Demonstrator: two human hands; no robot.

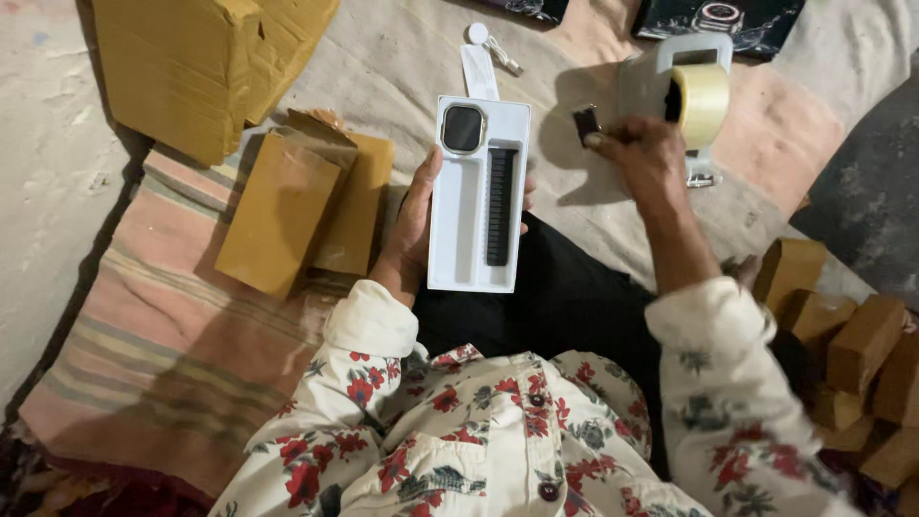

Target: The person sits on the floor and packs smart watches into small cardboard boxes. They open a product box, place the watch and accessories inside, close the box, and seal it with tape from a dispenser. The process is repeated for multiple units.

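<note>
My left hand (414, 222) holds a long white tray box (459, 239) from beneath. In the tray lie a square smartwatch body (462, 128) at the top and a black strap (499, 206) beside an empty slot. My right hand (643, 158) is raised to the right of the tray and pinches a small dark flat piece (585, 123) at its fingertips. Just behind that hand stands a grey tape dispenser (661, 72) with a roll of pale tape (702, 102).
Two brown cardboard boxes (287, 206) lie to the left on a striped cloth, a large carton (196, 62) behind them. Several small brown boxes (857, 349) are piled at the right. A white charger cable and leaflet (483, 53) lie farther back near dark printed boxes (718, 19).
</note>
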